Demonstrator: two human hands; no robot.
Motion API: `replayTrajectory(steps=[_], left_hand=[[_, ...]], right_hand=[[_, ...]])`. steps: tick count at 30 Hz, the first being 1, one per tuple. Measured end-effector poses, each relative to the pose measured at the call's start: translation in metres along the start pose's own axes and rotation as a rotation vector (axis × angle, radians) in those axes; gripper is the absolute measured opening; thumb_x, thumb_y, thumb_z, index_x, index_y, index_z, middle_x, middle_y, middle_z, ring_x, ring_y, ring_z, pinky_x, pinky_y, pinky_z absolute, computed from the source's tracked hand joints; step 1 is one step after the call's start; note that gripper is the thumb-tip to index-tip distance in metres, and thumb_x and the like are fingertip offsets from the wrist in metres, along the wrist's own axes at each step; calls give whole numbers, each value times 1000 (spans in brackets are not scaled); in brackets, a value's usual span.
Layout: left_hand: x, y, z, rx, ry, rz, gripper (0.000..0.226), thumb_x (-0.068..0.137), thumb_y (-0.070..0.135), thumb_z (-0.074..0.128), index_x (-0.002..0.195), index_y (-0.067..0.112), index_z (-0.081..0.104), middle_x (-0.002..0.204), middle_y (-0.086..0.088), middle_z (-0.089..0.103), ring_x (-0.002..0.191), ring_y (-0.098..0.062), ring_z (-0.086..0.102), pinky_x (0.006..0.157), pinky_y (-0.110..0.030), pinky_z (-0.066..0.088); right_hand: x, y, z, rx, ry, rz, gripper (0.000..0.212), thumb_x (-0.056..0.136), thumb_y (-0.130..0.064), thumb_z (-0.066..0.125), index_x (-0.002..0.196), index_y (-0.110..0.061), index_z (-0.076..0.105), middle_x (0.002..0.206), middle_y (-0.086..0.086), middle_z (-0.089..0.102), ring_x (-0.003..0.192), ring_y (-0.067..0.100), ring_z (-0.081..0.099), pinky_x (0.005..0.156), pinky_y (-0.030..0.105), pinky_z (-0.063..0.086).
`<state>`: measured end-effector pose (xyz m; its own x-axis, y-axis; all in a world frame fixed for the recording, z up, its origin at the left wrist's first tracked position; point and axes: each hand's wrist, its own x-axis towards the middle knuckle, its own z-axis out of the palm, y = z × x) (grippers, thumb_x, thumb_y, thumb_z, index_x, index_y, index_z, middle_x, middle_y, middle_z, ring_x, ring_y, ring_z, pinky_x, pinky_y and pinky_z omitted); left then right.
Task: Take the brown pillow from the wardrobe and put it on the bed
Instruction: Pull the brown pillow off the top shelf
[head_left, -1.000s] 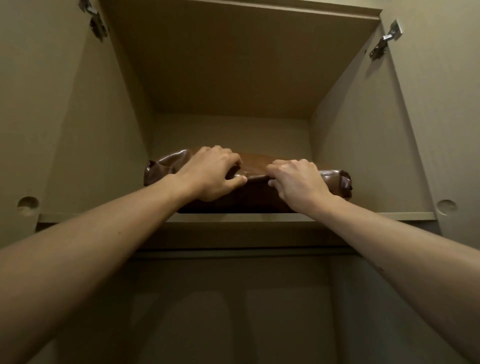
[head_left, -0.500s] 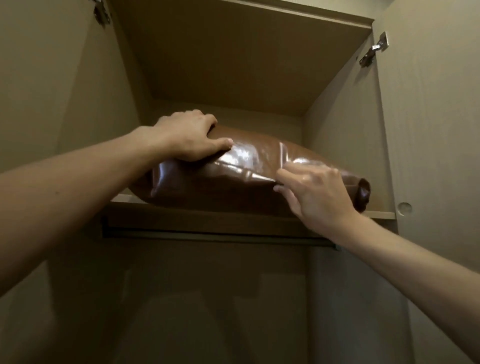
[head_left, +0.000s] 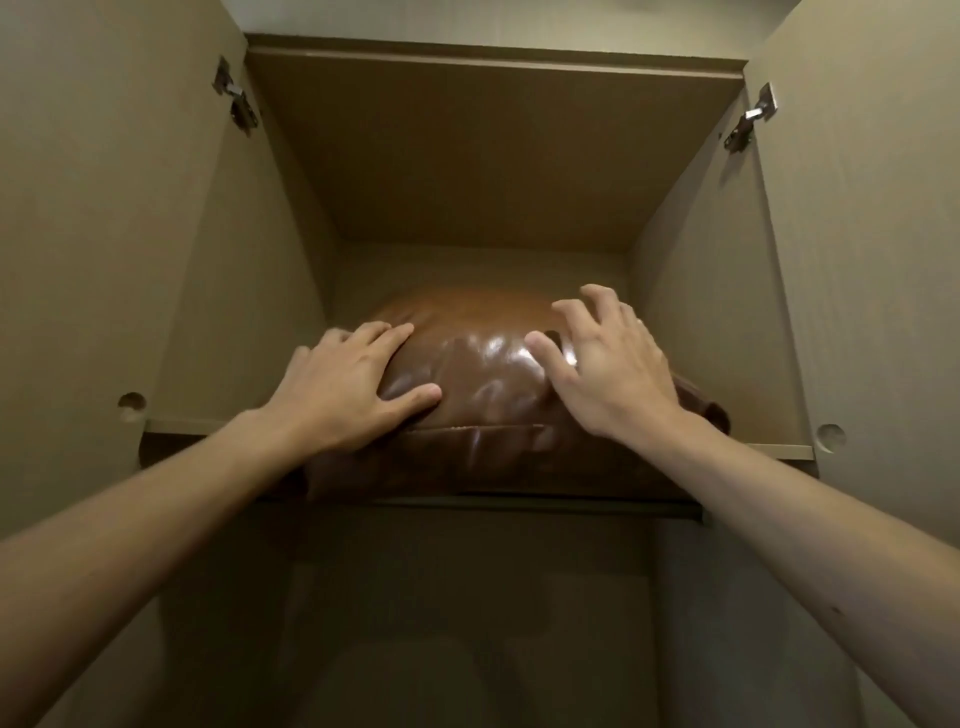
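A shiny brown leather pillow (head_left: 488, 384) lies on the top shelf (head_left: 779, 451) of the open wardrobe, and its front edge hangs over the shelf's lip. My left hand (head_left: 343, 384) rests on the pillow's left side, fingers over the top and thumb pressed into the front. My right hand (head_left: 608, 364) is over the pillow's right side with its fingers spread wide; the thumb touches the leather while the fingertips are lifted off it. The bed is not in view.
The wardrobe's left door (head_left: 104, 260) and right door (head_left: 872, 260) stand open on either side of my arms. Metal hinges (head_left: 236, 101) sit near the top corners. Below the shelf is a dark compartment (head_left: 467, 623).
The pillow has slid forward and its front edge now overhangs the shelf. My right hand has let go and spread its fingers. My left hand has moved down onto the pillow's left side.
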<state>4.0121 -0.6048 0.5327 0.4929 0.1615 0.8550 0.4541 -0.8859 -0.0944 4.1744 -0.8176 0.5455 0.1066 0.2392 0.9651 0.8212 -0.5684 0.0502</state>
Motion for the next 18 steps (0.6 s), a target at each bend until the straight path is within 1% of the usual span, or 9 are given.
replayTrajectory(steps=[1,2,3,6,9,11,14,16,18], left_hand=[[-5,1,2,-8,8,-3,104,77,90,24,164,34,23,169,2,32,147,-30,40,112,-55,41],[-10,1,5,-16,15,-4,103,77,89,27,164,34,23,169,3,32,147,-29,38,112,-55,42],[-16,2,7,-28,22,-2,102,78,88,29,164,34,23,169,4,32,147,-29,38,111,-55,42],[-31,0,12,-71,57,18,104,76,91,29,163,34,26,164,5,37,140,-27,42,109,-52,43],[-34,-2,14,-114,123,-1,108,75,93,26,165,33,20,146,3,47,120,-24,47,101,-49,47],[-26,-1,13,-156,134,-69,110,74,94,22,166,33,16,135,0,44,117,-23,43,100,-50,47],[-13,3,16,-261,141,-217,118,67,97,22,164,31,20,139,-2,32,132,-28,32,109,-55,39],[-5,2,21,-412,105,-297,125,61,100,28,165,33,11,158,-1,18,148,-33,19,119,-59,30],[-1,-2,26,-563,62,-361,133,55,103,37,165,39,-1,172,-1,0,158,-37,9,125,-61,21]], right_hand=[[7,5,0,34,-57,89,69,101,-67,33,151,-22,47,163,10,35,148,32,36,119,55,32],[11,11,0,59,-107,167,72,100,-68,31,155,-23,43,166,11,31,151,34,33,121,58,27],[13,17,1,74,-147,230,74,99,-70,29,157,-25,40,167,12,30,152,35,32,121,60,26],[7,34,4,124,-233,339,78,97,-72,27,160,-27,34,165,12,34,147,37,39,116,59,33],[3,41,5,182,-272,365,83,94,-77,26,163,-31,25,164,9,37,145,37,41,111,57,35],[3,42,6,216,-280,375,90,89,-82,26,164,-33,19,165,8,35,148,35,38,114,57,34],[5,42,7,284,-291,414,102,82,-89,29,165,-33,11,168,6,31,151,34,34,119,55,31],[4,41,10,327,-298,432,109,78,-93,32,166,-33,7,170,6,27,153,35,31,120,56,30],[1,40,13,377,-289,447,115,76,-94,39,166,-32,3,171,7,25,154,35,29,122,55,29]])
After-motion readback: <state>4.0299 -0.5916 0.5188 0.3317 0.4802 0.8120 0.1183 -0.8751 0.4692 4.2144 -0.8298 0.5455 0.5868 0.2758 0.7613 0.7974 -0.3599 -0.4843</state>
